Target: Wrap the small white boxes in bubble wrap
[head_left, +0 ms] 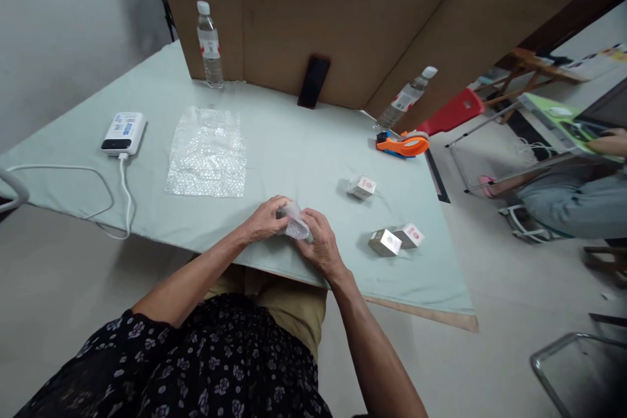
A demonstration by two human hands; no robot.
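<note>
Both my hands meet at the near edge of the pale green table. My left hand and my right hand are closed around a small item wrapped in clear bubble wrap, which they hold between them just above the cloth. A flat sheet of bubble wrap lies to the left beyond my hands. Three small boxes sit to the right: one wrapped box farther off, and a pair of boxes side by side nearer the edge.
A white power bank with a white cable lies at the left. Two water bottles, a black phone leaning on a cardboard wall, and an orange tape dispenser stand at the back. Another person sits at right.
</note>
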